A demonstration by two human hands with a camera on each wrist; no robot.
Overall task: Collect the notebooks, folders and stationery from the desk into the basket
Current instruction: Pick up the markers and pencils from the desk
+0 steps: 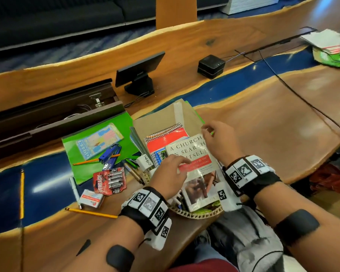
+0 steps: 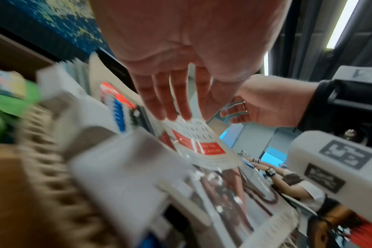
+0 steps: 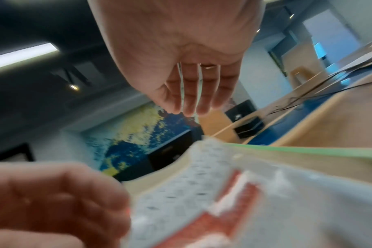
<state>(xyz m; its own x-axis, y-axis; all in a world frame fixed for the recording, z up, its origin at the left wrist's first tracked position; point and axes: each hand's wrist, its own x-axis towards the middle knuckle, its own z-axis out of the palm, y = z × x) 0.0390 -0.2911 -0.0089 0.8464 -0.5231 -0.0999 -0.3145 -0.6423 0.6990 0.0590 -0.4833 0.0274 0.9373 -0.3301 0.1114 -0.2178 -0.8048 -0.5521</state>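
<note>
Both hands worked the paperback [image 1: 194, 163] into the woven basket [image 1: 196, 213]: left hand [image 1: 168, 174] flat on its cover, right hand [image 1: 220, 142] loosely curled above.
Left wrist: fingers [image 2: 170, 100] straight.
Right wrist: fingers [image 3: 193, 94] relaxed, empty.
Next: collect the green folder [image 1: 82, 152].

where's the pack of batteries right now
In the head view the pack of batteries lies on the desk, left of the basket, between the green folder and a small white box.

pencils [image 1: 22, 193] 3; battery pack [image 1: 110, 180] 1; stapler [image 1: 110, 154] 1; basket [image 1: 194, 213] 1
</note>
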